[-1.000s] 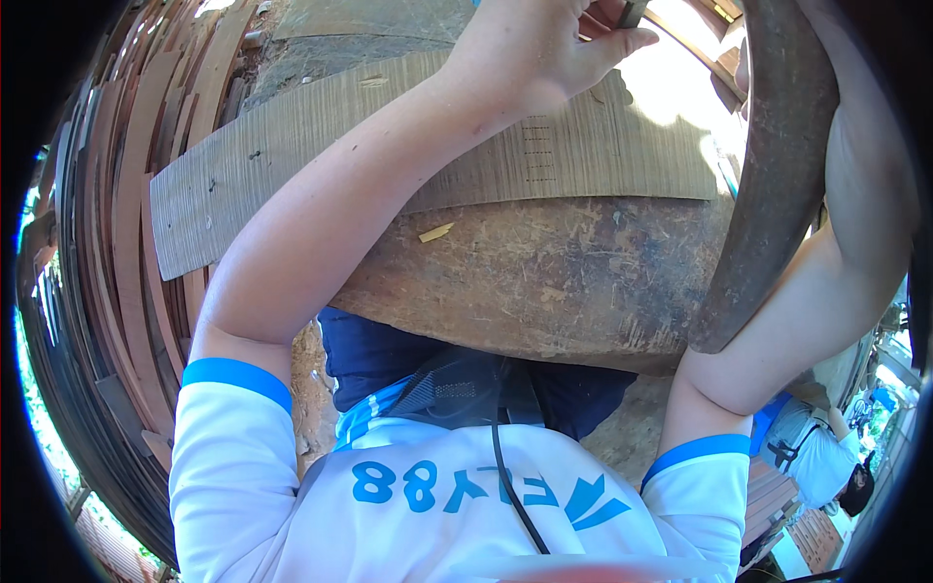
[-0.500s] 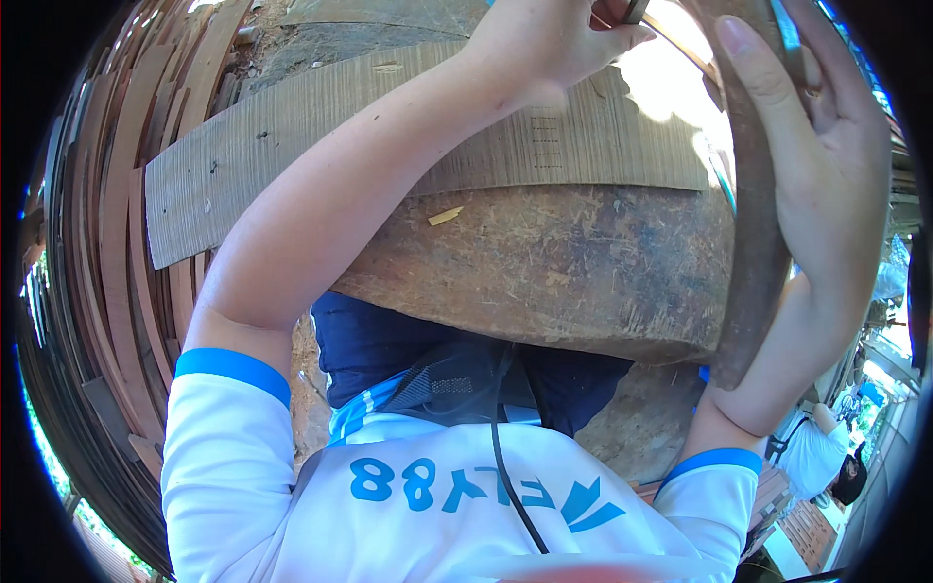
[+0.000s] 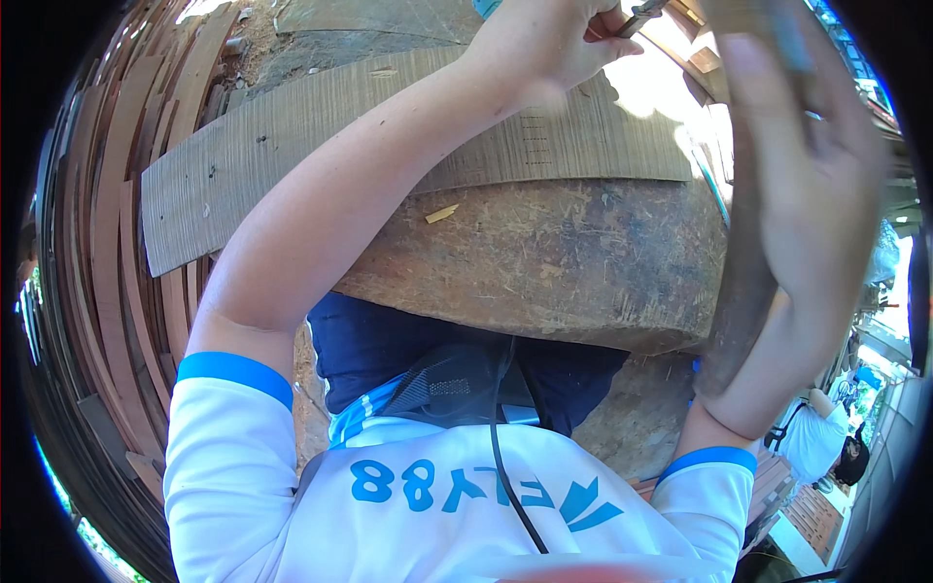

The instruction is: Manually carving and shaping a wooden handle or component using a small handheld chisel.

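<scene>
While left fingers (image 3: pixel 616 47) grip a dark rod (image 3: pixel 642 17) | right fingers (image 3: pixel 760 92) clasp a brown bar (image 3: pixel 744 262)

Across the chest of your white shirt (image 3: pixel 418 544) runs a row of large blue letters and digits (image 3: pixel 421 486), upside down in this view. Beside its right end stands a blue mark (image 3: pixel 588 506) of fanned wedges. Your grey-brown board (image 3: pixel 330 112) bears short dotted rows, too small to read.

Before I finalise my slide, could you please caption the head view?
A person's left grip holds a slim dark object, the right grip a long dark piece, near a striped board.
</scene>
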Demonstrator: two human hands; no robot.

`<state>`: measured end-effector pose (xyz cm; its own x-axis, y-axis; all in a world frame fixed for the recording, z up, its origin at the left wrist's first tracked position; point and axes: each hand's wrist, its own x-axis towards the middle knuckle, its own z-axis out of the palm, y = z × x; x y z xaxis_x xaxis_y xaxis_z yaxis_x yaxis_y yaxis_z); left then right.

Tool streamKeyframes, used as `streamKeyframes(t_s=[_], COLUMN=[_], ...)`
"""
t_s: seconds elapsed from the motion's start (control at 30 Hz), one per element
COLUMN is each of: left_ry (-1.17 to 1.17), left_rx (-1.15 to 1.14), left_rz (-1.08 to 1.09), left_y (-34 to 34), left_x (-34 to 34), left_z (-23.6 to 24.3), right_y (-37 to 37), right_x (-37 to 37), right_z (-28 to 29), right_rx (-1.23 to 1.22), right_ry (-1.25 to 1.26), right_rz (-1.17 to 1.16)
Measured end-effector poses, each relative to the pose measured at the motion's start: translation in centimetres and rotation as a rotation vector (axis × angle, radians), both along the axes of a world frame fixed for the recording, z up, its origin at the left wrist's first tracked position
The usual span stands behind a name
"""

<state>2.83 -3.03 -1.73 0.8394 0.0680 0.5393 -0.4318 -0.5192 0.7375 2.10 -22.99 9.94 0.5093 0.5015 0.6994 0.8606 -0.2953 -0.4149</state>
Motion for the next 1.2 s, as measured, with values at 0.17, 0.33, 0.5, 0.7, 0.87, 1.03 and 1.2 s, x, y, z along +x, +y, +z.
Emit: streamKeyframes(t_s=[0.17, 0.33, 0.5, 0.7, 0.87, 1.03, 1.2], left_ry=[0.162, 0.276, 0.011, -0.125, 0.031, 0.096, 0.069], left_rx=[-0.157, -0.362, -0.134, 0.004, -0.041, -0.132, -0.108], left_rz=[0.167, 0.284, 0.117, 0.059, 0.086, 0.02, 0.026], left_y=[1.6, 1.5, 1.6, 1.3, 0.9, 0.9, 0.9], left_x=[-1.0, -0.9, -0.2, 0.2, -0.7, -0.8, -0.6], left_z=[1.3, 2.6, -0.5, -1.0, 0.6, 0.6, 0.4], right_y=[1.5, 2.6, 2.5, 1.2, 0.9, 1.5, 2.2], right_x=[0.7, 1.7, 0.8, 2.6, 2.8, 2.3, 2.6], right_z=[-1.3, -1.4, -1.6, -3.9, -4.3, -3.4, -3.3], right_rx=[0.089, 0.171, 0.091, 0.039, 0.065, 0.107, 0.079], right_ry=[-0.004, -0.021, 0.23, 0.272, 0.279, 0.317, 0.305], right_rz=[-0.018, -0.05, -0.304, -0.217, -0.186, -0.11, -0.107])
